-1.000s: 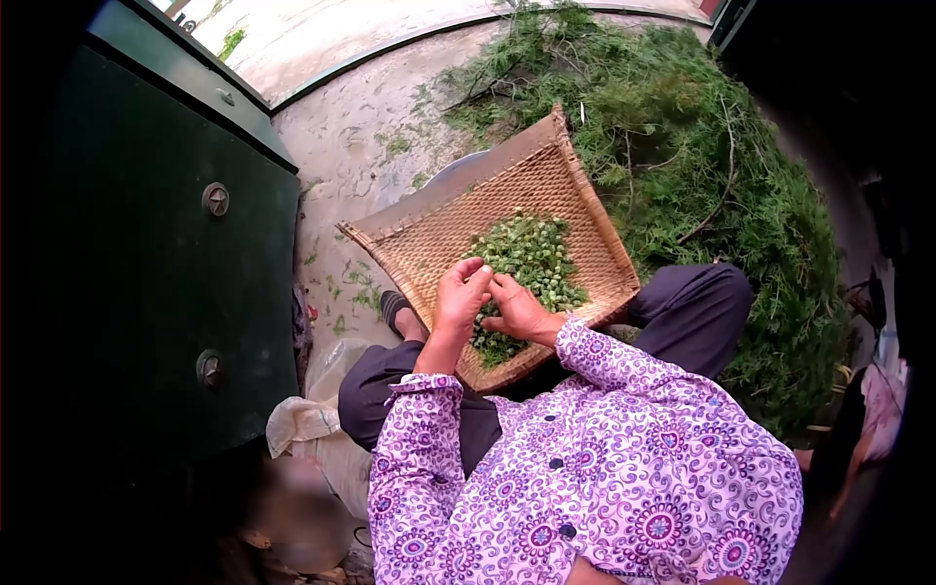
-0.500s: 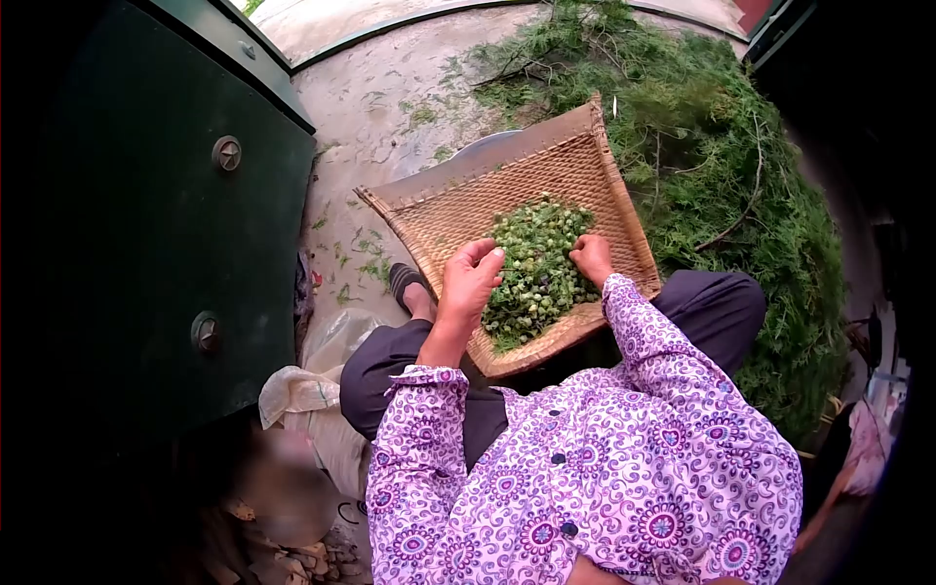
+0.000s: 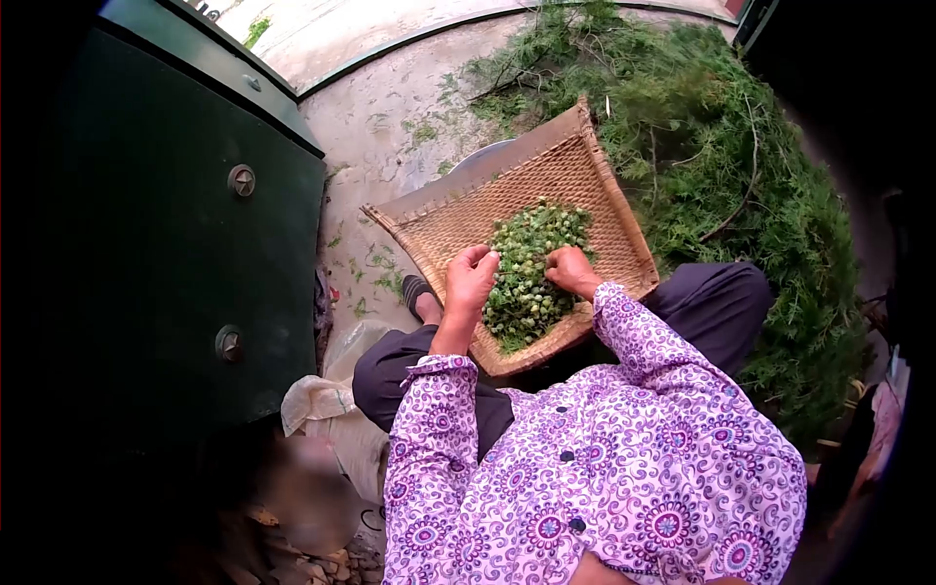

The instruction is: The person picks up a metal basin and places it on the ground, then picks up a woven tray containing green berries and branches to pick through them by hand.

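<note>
A woven winnowing basket [image 3: 612, 207] rests across my lap, its flat wooden lip pointing away from me. In it lies a heap of small green cones [image 3: 531, 292] mixed with bits of leaf. My left hand [image 3: 472, 283] is over the heap's left side, thumb and fingertips pinched together; whatever is between them is too small to tell. On the right, my right hand [image 3: 573, 271] reaches into the heap with its fingers closed, and the fingertips are partly hidden among the cones.
Cut evergreen branches [image 3: 721, 146] are piled on the floor to the right. A dark green metal door [image 3: 195, 253] stands at the left. Beside my left knee is a pale sack [image 3: 336, 414]. Part of a metal basin [image 3: 483, 154] shows behind the basket.
My right hand has moved left, from the heap's right edge further into the cones. The left hand stays in nearly the same place, with its fingers drawn closer together.
</note>
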{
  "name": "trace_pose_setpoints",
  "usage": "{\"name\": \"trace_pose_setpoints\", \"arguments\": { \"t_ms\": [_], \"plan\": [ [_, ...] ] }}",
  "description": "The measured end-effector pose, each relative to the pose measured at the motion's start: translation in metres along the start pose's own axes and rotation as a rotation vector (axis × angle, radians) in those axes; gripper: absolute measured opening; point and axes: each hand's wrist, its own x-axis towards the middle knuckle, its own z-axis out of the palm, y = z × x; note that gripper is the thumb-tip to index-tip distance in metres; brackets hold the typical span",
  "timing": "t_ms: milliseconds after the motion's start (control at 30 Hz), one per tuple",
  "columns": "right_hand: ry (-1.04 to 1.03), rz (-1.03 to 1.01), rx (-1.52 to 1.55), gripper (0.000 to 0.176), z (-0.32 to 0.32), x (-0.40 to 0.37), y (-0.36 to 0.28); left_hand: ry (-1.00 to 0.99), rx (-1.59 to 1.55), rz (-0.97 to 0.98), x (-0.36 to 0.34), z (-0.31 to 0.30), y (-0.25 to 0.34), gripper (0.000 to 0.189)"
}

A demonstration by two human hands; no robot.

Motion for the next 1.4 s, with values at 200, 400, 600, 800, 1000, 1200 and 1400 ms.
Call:
{"name": "trace_pose_setpoints", "arguments": {
  "t_ms": [200,400,600,800,1000,1200,1400],
  "plan": [
    [-0.160,0.173,0.415,0.009,-0.074,-0.030,-0.009,-0.017,0.395,0.023,0.001,0.010,-0.046,0.036],
    [0.013,-0.185,0.220,0.015,-0.143,-0.046,-0.003,-0.109,0.701,0.141,-0.025,0.035,-0.045,0.032],
    [0.234,0.064,-0.261,0.014,-0.221,-0.070,0.020,-0.198,0.999,0.382,-0.022,0.068,-0.071,0.025],
    [0.372,-0.067,-0.158,0.017,-0.223,-0.074,0.059,-0.286,1.204,0.451,-0.020,0.106,-0.068,0.018],
    [0.405,-0.135,-0.076,0.014,-0.237,-0.062,0.013,-0.519,1.399,0.666,0.004,0.151,-0.075,0.016],
    [0.407,-0.144,0.034,0.018,-0.244,-0.045,-0.002,-0.656,1.482,0.730,0.024,0.190,-0.099,0.017],
    [0.473,-0.219,0.074,0.016,-0.249,-0.040,-0.010,-0.750,1.745,0.549,0.039,0.191,-0.112,0.013]
  ]
}}
